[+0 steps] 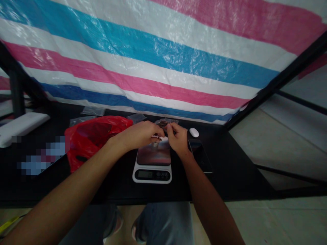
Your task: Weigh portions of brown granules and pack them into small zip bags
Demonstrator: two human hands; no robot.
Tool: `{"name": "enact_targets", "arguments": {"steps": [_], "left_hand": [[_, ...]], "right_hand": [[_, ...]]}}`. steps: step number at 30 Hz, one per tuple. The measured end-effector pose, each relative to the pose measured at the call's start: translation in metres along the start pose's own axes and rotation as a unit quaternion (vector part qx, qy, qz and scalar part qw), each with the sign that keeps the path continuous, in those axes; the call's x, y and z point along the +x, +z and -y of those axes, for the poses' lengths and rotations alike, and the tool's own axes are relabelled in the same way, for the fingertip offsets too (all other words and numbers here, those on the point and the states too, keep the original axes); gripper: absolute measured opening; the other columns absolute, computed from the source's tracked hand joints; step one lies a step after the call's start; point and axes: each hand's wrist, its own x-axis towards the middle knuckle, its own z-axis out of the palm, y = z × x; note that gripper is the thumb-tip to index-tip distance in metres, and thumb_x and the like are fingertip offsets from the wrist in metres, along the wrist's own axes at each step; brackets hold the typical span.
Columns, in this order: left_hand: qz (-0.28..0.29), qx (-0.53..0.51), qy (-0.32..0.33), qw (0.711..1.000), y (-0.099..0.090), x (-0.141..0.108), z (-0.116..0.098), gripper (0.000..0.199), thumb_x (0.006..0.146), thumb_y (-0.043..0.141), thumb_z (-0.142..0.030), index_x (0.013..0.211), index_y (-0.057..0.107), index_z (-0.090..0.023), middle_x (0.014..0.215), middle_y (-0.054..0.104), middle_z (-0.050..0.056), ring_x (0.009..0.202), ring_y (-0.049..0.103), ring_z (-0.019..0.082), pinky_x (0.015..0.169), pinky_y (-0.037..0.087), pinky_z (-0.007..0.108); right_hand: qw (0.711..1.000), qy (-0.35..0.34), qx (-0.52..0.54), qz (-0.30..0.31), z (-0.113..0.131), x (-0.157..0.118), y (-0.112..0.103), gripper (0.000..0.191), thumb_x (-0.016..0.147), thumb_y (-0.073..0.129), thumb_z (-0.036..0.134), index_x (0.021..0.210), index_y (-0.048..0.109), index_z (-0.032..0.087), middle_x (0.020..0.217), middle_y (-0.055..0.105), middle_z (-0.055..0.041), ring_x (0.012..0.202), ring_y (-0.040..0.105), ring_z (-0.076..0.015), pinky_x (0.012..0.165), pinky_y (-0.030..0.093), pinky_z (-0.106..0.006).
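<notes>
Here we are over the scale (152, 173), both hands working close together. The left hand (139, 134) and right hand (177, 139) have their fingers (161, 131) curled nearly shut, pinching in at the far edge of the scale, right by a crinkly packet (166, 123); exactly what they grip is hidden. A red bag (94, 139) slumps left, with a phone (199, 155) and a mouse (194, 132) to the right.

Striped tarp wall (163, 61) — black table (230, 180), pale floor (268, 217).
</notes>
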Motion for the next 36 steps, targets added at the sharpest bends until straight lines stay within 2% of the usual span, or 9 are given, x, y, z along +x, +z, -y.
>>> {"name": "enact_targets", "arguments": {"steps": [6, 9, 12, 16, 19, 23, 27, 29, 36], "left_hand": [[-0.002, -0.019, 0.005, 1.0, -0.006, -0.005, -0.001, 0.024, 0.096, 0.062, -0.014, 0.109, 0.08, -0.022, 0.106, 0.082, 0.003, 0.098, 0.075, 0.019, 0.085, 0.05, 0.025], [-0.028, -0.003, -0.004, 1.0, -0.012, -0.012, -0.001, 0.028, 0.099, 0.055, -0.015, 0.111, 0.079, -0.022, 0.111, 0.081, 0.004, 0.102, 0.074, 0.019, 0.088, 0.05, 0.026], [-0.029, 0.045, -0.051, 0.997, -0.016, -0.024, 0.004, 0.026, 0.097, 0.056, -0.017, 0.108, 0.079, -0.021, 0.11, 0.08, 0.005, 0.101, 0.073, 0.021, 0.086, 0.05, 0.028], [0.053, 0.09, -0.144, 0.984, -0.015, -0.04, 0.011, 0.021, 0.09, 0.066, -0.027, 0.105, 0.079, -0.021, 0.105, 0.08, 0.007, 0.093, 0.074, 0.025, 0.076, 0.051, 0.03], [0.093, 0.086, -0.147, 0.981, -0.01, -0.046, 0.014, 0.02, 0.091, 0.063, -0.023, 0.099, 0.081, -0.022, 0.101, 0.08, 0.006, 0.089, 0.074, 0.023, 0.075, 0.05, 0.03], [0.082, 0.077, -0.117, 0.987, -0.009, -0.046, 0.016, 0.023, 0.092, 0.059, -0.018, 0.095, 0.082, -0.021, 0.099, 0.08, 0.007, 0.087, 0.073, 0.022, 0.077, 0.051, 0.029], [0.007, 0.058, -0.09, 0.994, -0.014, -0.04, 0.01, 0.022, 0.096, 0.059, -0.02, 0.102, 0.08, -0.018, 0.106, 0.077, 0.008, 0.093, 0.072, 0.021, 0.083, 0.051, 0.029], [-0.025, 0.048, -0.078, 0.995, -0.014, -0.034, 0.006, 0.021, 0.098, 0.06, -0.022, 0.103, 0.08, -0.017, 0.106, 0.076, 0.008, 0.095, 0.071, 0.021, 0.084, 0.051, 0.029], [-0.023, 0.05, -0.062, 0.997, -0.004, -0.023, -0.003, 0.024, 0.1, 0.057, -0.022, 0.104, 0.081, -0.02, 0.111, 0.076, 0.008, 0.099, 0.072, 0.021, 0.086, 0.051, 0.029]], "right_hand": [[1.0, 0.006, 0.008, 0.006, 0.001, 0.0, 0.001, 0.031, 0.1, 0.049, 0.035, 0.08, 0.068, 0.021, 0.076, 0.072, -0.004, 0.069, 0.067, -0.0192, 0.064, 0.044, -0.03], [1.0, 0.007, 0.013, 0.026, 0.003, 0.003, -0.004, 0.03, 0.099, 0.05, 0.034, 0.081, 0.069, 0.02, 0.077, 0.072, -0.0041, 0.07, 0.066, -0.0183, 0.065, 0.044, -0.029], [0.992, 0.015, 0.03, 0.123, 0.004, 0.007, -0.014, 0.025, 0.093, 0.054, 0.03, 0.076, 0.069, 0.018, 0.072, 0.069, -0.0024, 0.065, 0.061, -0.0158, 0.062, 0.042, -0.027], [0.961, 0.07, 0.058, 0.261, 0.006, 0.009, -0.03, 0.018, 0.086, 0.06, 0.026, 0.075, 0.07, 0.017, 0.068, 0.067, -0.0002, 0.061, 0.057, -0.0128, 0.056, 0.039, -0.024], [0.94, 0.098, 0.071, 0.32, 0.011, 0.009, -0.041, 0.015, 0.084, 0.067, 0.027, 0.08, 0.075, 0.015, 0.07, 0.071, -0.0008, 0.06, 0.059, -0.0128, 0.055, 0.04, -0.024], [0.912, 0.108, 0.088, 0.385, 0.023, 0.008, -0.049, 0.02, 0.085, 0.073, 0.033, 0.087, 0.085, 0.016, 0.077, 0.079, -0.0034, 0.062, 0.065, -0.016, 0.056, 0.044, -0.025], [0.899, 0.082, 0.105, 0.417, 0.031, 0.006, -0.047, 0.018, 0.085, 0.075, 0.03, 0.096, 0.087, 0.022, 0.092, 0.084, -0.0036, 0.076, 0.075, -0.0214, 0.065, 0.052, -0.028], [0.9, 0.065, 0.092, 0.42, 0.033, 0.004, -0.044, 0.017, 0.086, 0.075, 0.028, 0.097, 0.087, 0.024, 0.092, 0.084, -0.0029, 0.077, 0.076, -0.0223, 0.066, 0.052, -0.028], [0.913, 0.012, 0.007, 0.409, 0.039, 0.002, -0.037, 0.019, 0.087, 0.069, 0.019, 0.087, 0.087, 0.025, 0.082, 0.083, -0.0007, 0.071, 0.073, -0.0192, 0.061, 0.046, -0.025]]}}
